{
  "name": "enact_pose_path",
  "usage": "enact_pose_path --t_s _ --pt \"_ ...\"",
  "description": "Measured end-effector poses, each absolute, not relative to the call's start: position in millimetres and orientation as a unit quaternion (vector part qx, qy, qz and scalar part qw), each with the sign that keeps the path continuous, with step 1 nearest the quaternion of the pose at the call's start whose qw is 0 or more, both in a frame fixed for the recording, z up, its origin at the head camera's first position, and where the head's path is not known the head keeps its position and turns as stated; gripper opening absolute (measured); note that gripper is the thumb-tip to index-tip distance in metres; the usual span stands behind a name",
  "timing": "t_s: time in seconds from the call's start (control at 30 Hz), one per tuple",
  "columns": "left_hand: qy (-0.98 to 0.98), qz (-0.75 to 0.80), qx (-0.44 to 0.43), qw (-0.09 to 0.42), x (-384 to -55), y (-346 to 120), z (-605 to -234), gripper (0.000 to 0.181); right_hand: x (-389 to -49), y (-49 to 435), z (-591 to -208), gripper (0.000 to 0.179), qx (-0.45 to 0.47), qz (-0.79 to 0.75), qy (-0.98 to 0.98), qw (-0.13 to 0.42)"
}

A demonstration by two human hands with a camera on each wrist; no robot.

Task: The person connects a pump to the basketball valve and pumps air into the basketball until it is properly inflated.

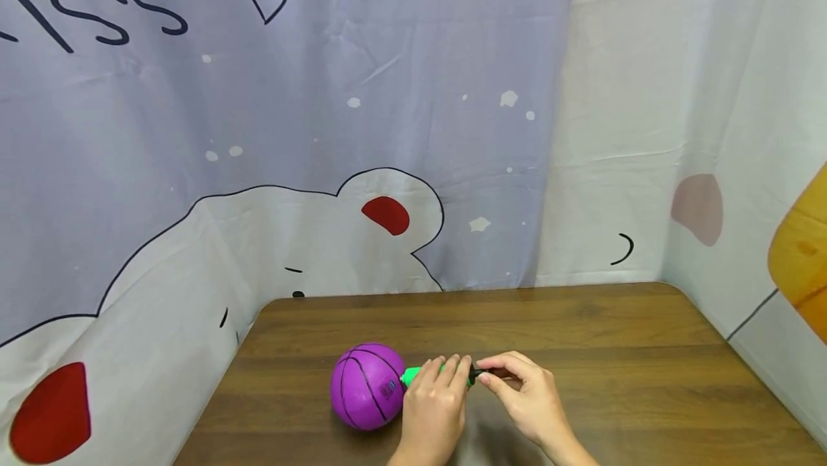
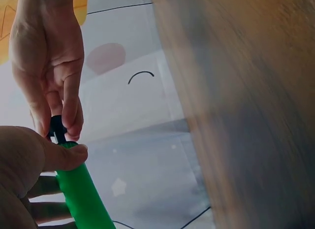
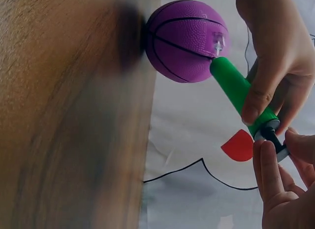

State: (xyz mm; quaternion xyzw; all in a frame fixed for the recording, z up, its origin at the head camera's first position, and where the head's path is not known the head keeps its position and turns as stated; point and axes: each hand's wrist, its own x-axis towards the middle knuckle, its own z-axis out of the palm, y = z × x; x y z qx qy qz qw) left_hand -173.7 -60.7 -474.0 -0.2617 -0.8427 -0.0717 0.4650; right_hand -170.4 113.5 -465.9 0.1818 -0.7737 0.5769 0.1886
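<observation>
A purple ball with black basketball lines sits on the wooden table. My left hand grips the green barrel of a small hand pump, its thumb along one side and fingers round the other. The pump's tip end meets the ball's side in the right wrist view. At the opposite end, my right hand pinches the black handle between thumb and fingers. A short stretch of rod shows between handle and barrel. Part of the barrel is hidden behind the left fingers.
The brown wooden table has rounded far corners. Behind and beside it hangs a printed curtain with cartoon bears, stars and lettering, close to the table's edges.
</observation>
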Motion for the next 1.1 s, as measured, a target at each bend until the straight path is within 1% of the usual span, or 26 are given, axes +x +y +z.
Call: enact_pose_path --t_s 0.17,0.37,0.5,0.67,0.77,0.9,1.1 --pt "-0.84 -0.085 -0.266 0.465 -175 -64 -473 0.039 -170 116 -463 0.019 0.189 0.583 -0.766 0.194" --pt "-0.841 -0.096 -0.266 0.46 -174 -67 -472 0.041 -169 131 -458 0.021 0.222 0.555 -0.766 0.236" --pt "-0.845 -0.096 -0.264 0.455 -174 -69 -472 0.042 -164 150 -451 0.023 0.211 0.535 -0.778 0.252" --pt "-0.834 -0.1 -0.272 0.469 -176 -71 -473 0.045 -160 174 -440 0.023 0.181 0.518 -0.797 0.253" --pt "-0.838 -0.101 -0.272 0.462 -177 -71 -474 0.046 -158 182 -436 0.022 0.157 0.513 -0.806 0.251" --pt "-0.841 -0.1 -0.27 0.458 -176 -71 -475 0.045 -157 182 -436 0.021 0.149 0.512 -0.808 0.252" --pt "-0.836 -0.092 -0.279 0.464 -174 -68 -476 0.04 -159 164 -440 0.022 0.169 0.52 -0.796 0.26"
